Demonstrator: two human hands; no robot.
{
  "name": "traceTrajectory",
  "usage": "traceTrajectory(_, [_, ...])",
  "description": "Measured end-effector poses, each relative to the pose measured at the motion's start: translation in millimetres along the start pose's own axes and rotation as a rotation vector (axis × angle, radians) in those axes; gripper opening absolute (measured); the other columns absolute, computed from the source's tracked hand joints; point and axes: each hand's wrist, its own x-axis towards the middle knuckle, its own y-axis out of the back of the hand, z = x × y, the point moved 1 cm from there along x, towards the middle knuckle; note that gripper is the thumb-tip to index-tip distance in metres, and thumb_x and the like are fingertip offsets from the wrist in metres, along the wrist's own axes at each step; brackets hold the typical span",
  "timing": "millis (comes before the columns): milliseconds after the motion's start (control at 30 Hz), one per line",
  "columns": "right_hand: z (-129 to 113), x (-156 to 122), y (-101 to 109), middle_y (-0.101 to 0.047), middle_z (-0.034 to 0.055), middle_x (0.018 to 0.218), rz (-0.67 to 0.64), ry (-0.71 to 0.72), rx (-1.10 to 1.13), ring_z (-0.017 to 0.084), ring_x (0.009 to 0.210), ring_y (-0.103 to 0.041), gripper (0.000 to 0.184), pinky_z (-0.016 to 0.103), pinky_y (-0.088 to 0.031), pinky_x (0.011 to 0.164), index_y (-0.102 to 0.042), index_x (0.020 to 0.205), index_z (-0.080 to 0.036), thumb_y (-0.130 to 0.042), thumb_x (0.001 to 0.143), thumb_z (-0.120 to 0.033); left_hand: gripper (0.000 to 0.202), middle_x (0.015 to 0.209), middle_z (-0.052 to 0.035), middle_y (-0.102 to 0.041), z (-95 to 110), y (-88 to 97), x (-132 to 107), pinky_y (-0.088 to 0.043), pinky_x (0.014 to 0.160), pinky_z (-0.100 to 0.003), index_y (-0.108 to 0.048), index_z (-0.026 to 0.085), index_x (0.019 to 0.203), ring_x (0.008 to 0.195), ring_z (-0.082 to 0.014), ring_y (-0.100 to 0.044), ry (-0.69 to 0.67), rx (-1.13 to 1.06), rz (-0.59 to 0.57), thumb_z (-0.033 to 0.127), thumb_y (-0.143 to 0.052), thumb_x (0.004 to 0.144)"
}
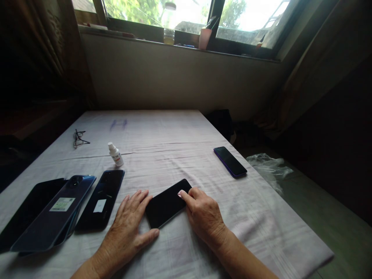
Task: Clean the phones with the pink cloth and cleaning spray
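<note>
A black phone point(167, 204) lies screen up on the white cloth-covered table point(162, 155) right in front of me. My left hand point(128, 224) rests flat beside its left edge, fingers spread, thumb along the phone's near corner. My right hand point(203, 215) is curled, its index fingertip pressing on the phone's screen near the far right corner.
Left of my hands lie a dark phone with a white sticker point(101, 199), a blue phone back with a label point(56, 211) and a black panel point(27, 211). A small white bottle point(115, 154), spectacles point(79, 138) and a purple-edged phone point(230, 161) sit farther out. A plastic bag point(269, 164) lies on the floor at right.
</note>
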Motion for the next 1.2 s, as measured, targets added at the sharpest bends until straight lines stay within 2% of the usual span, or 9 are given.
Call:
traceTrajectory(200, [18.8,6.6,5.2,-0.071,0.0046,0.095,-0.103,-0.128,-0.04,0.017,0.082,-0.065,0.033,0.025,-0.042,0.066,-0.073,0.122,-0.027,-0.058,0.095,-0.014,0.078,0.156,-0.0089,-0.047,-0.3,0.6,1.1,-0.026,0.123,-0.056,-0.039,0.025,0.151,0.145,-0.0346,-0.04,-0.001,0.004,0.001,0.045,-0.071,0.082])
traceTrajectory(367, [17.2,10.2,6.2,-0.071,0.0062,0.096,-0.139,-0.18,-0.067,0.019,0.083,-0.066,0.029,0.027,-0.042,0.067,-0.073,0.12,-0.024,-0.054,0.099,-0.018,0.08,0.157,-0.0087,-0.046,-0.8,-0.9,0.7,-0.023,0.124,-0.055,-0.037,0.026,0.151,0.146,-0.0335,-0.039,0.005,-0.001,0.0,0.044,-0.071,0.081])
traceTrajectory(800, [-14.7,9.9,-0.8,-0.069,0.0051,0.089,-0.061,0.025,-0.005,0.017,0.073,-0.061,0.025,0.027,-0.036,0.06,-0.071,0.117,-0.022,-0.054,0.1,-0.016,0.081,0.155,-0.0101,-0.049,1.3,3.0,2.5,-0.027,0.121,-0.057,-0.039,0.025,0.15,0.144,-0.0352,-0.043,-0.006,-0.001,0.004,0.044,-0.074,0.079])
traceTrajectory(1067, [-36.6,10.6,-10.9,-0.067,0.0041,0.083,0.038,0.134,-0.018,0.017,0.069,-0.059,0.016,0.029,-0.032,0.055,-0.073,0.108,-0.021,-0.061,0.097,-0.017,0.085,0.154,-0.0112,-0.05,2.6,3.6,4.4,-0.031,0.119,-0.058,-0.037,0.025,0.151,0.143,-0.0356,-0.044,-0.014,0.025,0.01,0.041,-0.076,0.077])
traceTrajectory(1200, [-38.0,13.0,-10.9,-0.068,0.0033,0.086,0.01,0.153,-0.01,0.018,0.07,-0.06,0.016,0.029,-0.033,0.056,-0.072,0.109,-0.023,-0.064,0.095,-0.021,0.086,0.154,-0.0115,-0.05,2.2,3.3,4.1,-0.031,0.118,-0.057,-0.035,0.026,0.151,0.143,-0.0353,-0.044,-0.018,0.034,0.006,0.041,-0.076,0.077])
